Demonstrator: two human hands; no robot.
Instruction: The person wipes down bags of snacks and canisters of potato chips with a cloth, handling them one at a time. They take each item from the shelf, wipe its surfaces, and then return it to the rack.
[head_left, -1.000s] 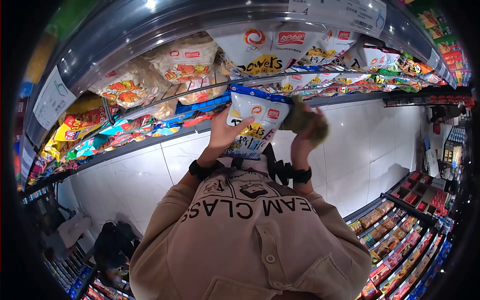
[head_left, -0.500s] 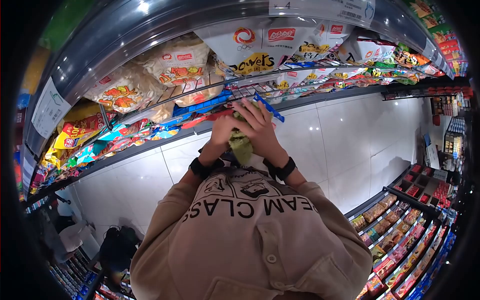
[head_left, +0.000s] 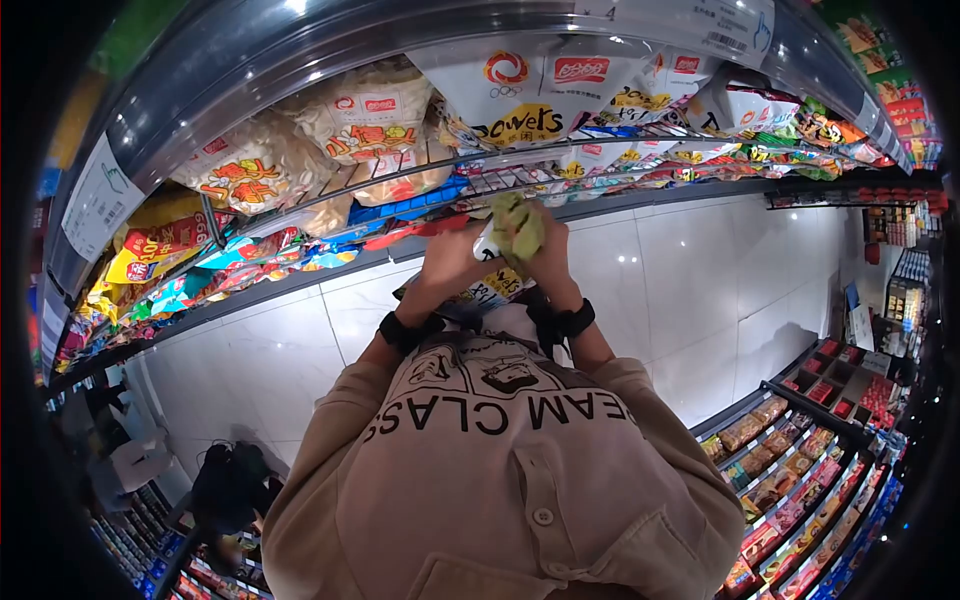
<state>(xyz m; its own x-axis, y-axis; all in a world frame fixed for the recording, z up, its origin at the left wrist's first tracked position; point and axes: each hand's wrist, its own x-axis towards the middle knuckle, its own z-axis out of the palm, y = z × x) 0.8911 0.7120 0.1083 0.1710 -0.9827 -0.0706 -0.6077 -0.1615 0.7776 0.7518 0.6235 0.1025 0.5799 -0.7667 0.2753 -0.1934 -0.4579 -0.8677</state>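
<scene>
- snack bag (head_left: 487,290) gripped in closed left hand (head_left: 447,262)
- right hand (head_left: 556,262) clenched round green cloth (head_left: 518,226), pressed on the bag
- wire shelf (head_left: 497,181) of crisp packets (head_left: 365,115) just behind

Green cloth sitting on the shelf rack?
No, the green cloth is bunched in the right hand, pressed against the snack bag that the left hand holds.

A matt, crumpled green cloth (head_left: 518,228) is seen against a snack bag (head_left: 492,286) of glossy printed plastic film. The packets (head_left: 365,115) above are wrapped in shiny, crinkled film and carried on a wire shelf (head_left: 497,180) of bare metal. The floor tiles (head_left: 700,290) are finished smooth and polished; the beige sweatshirt (head_left: 500,480) is made of matt cloth with plastic buttons (head_left: 541,517)
</scene>
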